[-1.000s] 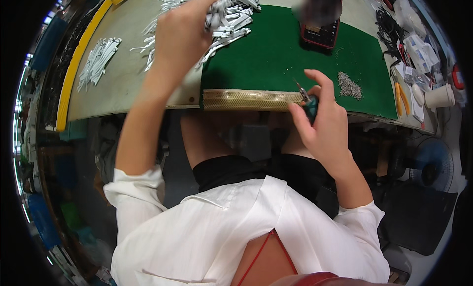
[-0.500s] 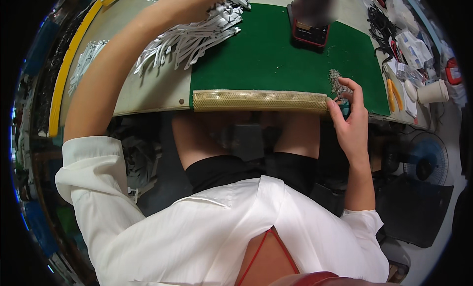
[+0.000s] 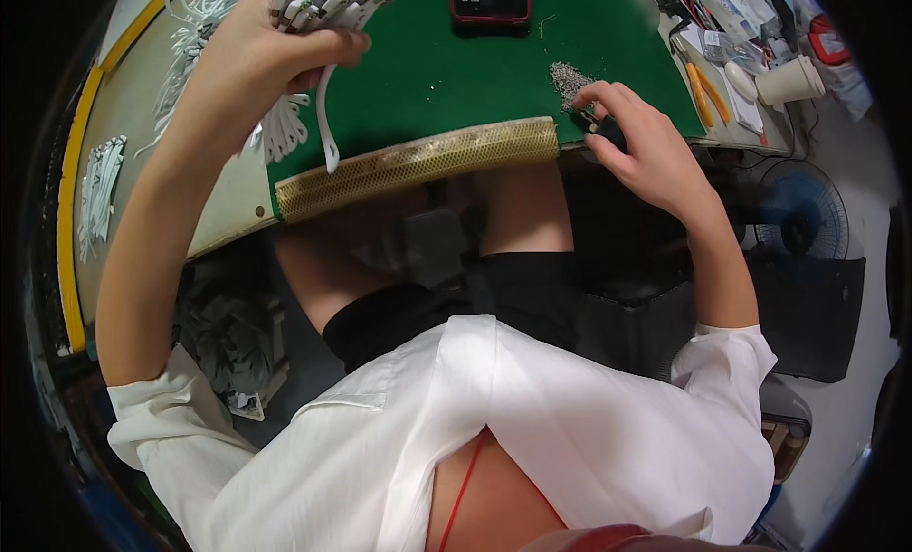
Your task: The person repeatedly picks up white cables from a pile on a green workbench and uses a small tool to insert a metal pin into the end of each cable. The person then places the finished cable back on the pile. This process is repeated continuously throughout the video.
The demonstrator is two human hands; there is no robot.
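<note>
- Table [image 3: 223,205]: we mark its front edge as the near limit, bowed by the lens, and a yellow strip [image 3: 66,210] as its left limit.
- Green mat [image 3: 418,86]: this is our main working room, with bare cloth between the left hand and the pile of grey bits.
- Gold mesh band [image 3: 418,175]: it covers the mat's front edge between our two hands.
- Left hand [image 3: 261,53]: our fingers are closed around a bundle of white strips [image 3: 323,9] over the mat's left side. One strip hangs down to the band's far edge; we cannot tell whether they touch.
- Right hand [image 3: 651,153]: we have it at the mat's front edge, thumb and fingers curled around a dark-handled tool [image 3: 610,131], partly hidden by the fingers.
- Phone [image 3: 489,9]: it lies at the far side of the mat, bounding the room there.
- Pliers [image 3: 708,96]: their orange handles limit our room on the right, near the mat's edge.
- Grey bits [image 3: 570,80]: we find these piled just beyond the right fingertips.
</note>
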